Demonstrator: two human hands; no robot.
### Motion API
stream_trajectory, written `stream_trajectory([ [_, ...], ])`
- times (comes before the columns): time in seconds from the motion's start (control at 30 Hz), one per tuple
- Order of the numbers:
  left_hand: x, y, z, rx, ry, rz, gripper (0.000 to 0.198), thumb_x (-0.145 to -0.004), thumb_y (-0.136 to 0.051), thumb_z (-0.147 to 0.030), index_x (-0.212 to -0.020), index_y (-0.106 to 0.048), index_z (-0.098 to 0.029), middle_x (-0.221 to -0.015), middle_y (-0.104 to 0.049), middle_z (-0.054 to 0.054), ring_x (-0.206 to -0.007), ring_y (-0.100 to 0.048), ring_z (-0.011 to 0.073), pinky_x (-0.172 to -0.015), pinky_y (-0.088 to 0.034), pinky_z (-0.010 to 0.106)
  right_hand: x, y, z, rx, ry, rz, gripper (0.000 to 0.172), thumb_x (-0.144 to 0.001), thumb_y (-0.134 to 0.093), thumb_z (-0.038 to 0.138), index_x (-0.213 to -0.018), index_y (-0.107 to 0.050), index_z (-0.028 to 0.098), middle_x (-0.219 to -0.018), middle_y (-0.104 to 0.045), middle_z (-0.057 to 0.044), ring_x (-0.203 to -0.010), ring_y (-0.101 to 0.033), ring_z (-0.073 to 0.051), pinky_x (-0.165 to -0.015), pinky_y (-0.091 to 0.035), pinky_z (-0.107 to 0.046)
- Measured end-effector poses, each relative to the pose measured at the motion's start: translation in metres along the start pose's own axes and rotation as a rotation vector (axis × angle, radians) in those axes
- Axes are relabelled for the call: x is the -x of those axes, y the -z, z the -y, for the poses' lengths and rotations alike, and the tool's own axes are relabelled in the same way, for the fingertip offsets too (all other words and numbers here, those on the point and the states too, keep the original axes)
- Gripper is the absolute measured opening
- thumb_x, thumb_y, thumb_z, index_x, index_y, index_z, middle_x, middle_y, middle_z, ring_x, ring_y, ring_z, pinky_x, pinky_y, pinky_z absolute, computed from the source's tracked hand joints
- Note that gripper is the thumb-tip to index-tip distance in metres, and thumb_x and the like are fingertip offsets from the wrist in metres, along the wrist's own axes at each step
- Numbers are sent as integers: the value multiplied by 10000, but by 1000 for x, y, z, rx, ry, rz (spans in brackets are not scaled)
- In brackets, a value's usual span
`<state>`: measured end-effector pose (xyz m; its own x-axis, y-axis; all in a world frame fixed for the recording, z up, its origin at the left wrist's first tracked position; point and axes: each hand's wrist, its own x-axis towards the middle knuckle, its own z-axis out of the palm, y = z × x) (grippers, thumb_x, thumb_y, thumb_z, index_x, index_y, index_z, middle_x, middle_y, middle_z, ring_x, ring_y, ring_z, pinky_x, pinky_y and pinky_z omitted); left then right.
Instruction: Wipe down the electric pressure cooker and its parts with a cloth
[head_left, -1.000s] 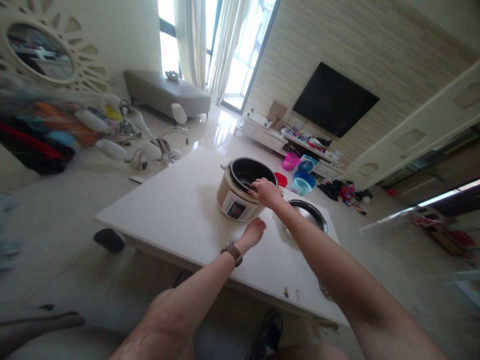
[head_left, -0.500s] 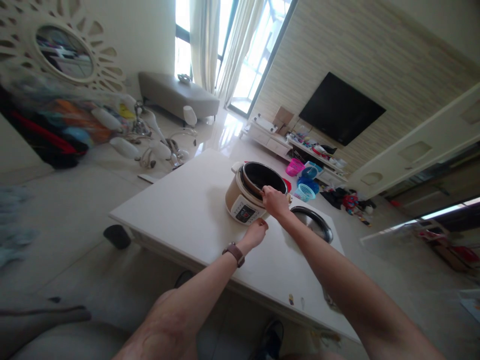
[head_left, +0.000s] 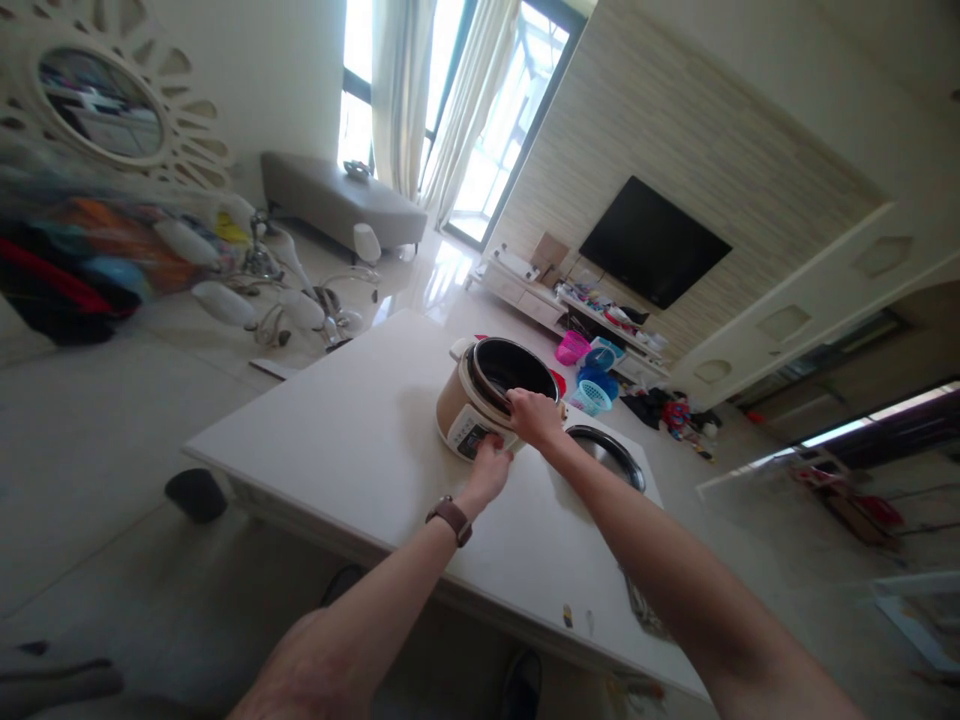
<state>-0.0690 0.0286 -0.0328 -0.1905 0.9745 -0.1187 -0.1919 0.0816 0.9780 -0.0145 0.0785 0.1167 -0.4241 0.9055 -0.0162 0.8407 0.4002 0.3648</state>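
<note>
Rice cooker (head_left: 480,405) standing upright on the white tabletop (head_left: 360,440), toward the far right part of it, lid off and mouth open to the ceiling. Dark inner pot (head_left: 514,368) seated inside, rim round, so no long axis to speak of; only the control panel (head_left: 469,438) gives a facing, turned toward the near edge of the tabletop.

Right hand (head_left: 534,416) resting on the near rim of the cooker, fingers (head_left: 517,400) curled over the lip and pressed together on the rim of the pot, thumb hidden. Left hand (head_left: 489,466) just below, against the front of the cooker beside the control panel, fingers bent and close together; touching the body as far as can be told, though the contact itself is masked by the hand. Brown wrist strap (head_left: 450,520) on the left forearm.

From both hands the cooker lies straight ahead and slightly left, the right hand higher on the rim, the left lower on the body; both equally near, both arms reaching from the near edge.

Round glass lid (head_left: 606,455) lying flat on the tabletop just right of the cooker, well clear of both hands. Coloured plastic baskets (head_left: 592,385) on the floor beyond the cooker.
</note>
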Motion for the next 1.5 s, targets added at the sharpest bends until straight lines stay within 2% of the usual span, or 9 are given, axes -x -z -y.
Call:
stream_trajectory([
  [0.3,5,3,-9,-142,38,45,158,-815,-656,-182,-897,-525,-214,-1038,-655,91,-1020,-589,255,-941,-450,393,6,0,-6,-10,30,-116,310,-1066,-424,265,-1054,-725,195,-1154,-773,-115,-977,-709,-240,-914,-365,-371],
  [0.53,5,3,-8,-158,40,57,137,-826,-631,-211,-891,-511,-223,-1014,-633,71,-1017,-573,240,-970,-455,391,2,29,-24,-200,-65,-258,253,-1031,-485,300,-1010,-727,229,-1137,-780,-104,-986,-684,-261,-887,-379,-359],
  [0.7,6,5,-4,-193,15,71,180,-788,-602,-157,-934,-519,-221,-1050,-631,75,-1064,-581,243,-988,-458,386,-3,73,-95,-591,-220,-517,154,-937,-619,307,-834,-685,213,-804,-716,-62,-774,-594,-218,-720,-414,-324],
  [0.83,3,7,0,-198,-5,86,288,-697,-565,-73,-936,-517,-225,-1034,-631,63,-1057,-577,231,-950,-474,345,25,108,-171,-1030,-296,-660,250,-915,-694,435,-790,-646,224,-717,-637,-15,-670,-576,-179,-654,-465,-314],
  [0.97,3,5,2,-217,10,80,291,-670,-544,-70,-916,-519,-222,-925,-603,38,-958,-575,219,-846,-478,322,88,115,-205,-1232,-379,-526,311,-837,-757,532,-827,-648,241,-700,-650,-25,-657,-638,-211,-618,-521,-345],
  [1.1,13,1,-4,-244,10,101,179,-722,-533,-91,-843,-516,-222,-844,-594,22,-877,-573,208,-827,-463,330,154,86,-193,-1279,-461,-303,441,-663,-841,612,-789,-640,240,-683,-659,-23,-633,-625,-206,-588,-494,-323],
  [1.2,28,0,-14,-254,-87,130,93,-795,-525,-132,-823,-542,-218,-843,-623,24,-862,-584,204,-856,-459,343,188,55,-177,-1262,-512,-105,495,-613,-839,651,-772,-649,222,-698,-667,-12,-610,-583,-176,-573,-440,-294],
  [1.33,50,-4,-27,-216,-269,220,56,-856,-572,-230,-883,-616,-209,-977,-683,58,-961,-637,225,-899,-498,352,210,22,-167,-1024,-337,132,453,-726,-723,653,-724,-656,205,-638,-573,17,-600,-477,-144,-566,-339,-278],
  [1.5,70,-14,-40,-278,-503,357,284,-927,-641,-341,-1179,-704,-226,-1261,-690,96,-1274,-598,278,-1138,-452,419,212,-1,-166,-898,-121,283,412,-813,-640,587,-701,-631,190,-669,-541,17,-659,-455,-142,-620,-333,-282],
])
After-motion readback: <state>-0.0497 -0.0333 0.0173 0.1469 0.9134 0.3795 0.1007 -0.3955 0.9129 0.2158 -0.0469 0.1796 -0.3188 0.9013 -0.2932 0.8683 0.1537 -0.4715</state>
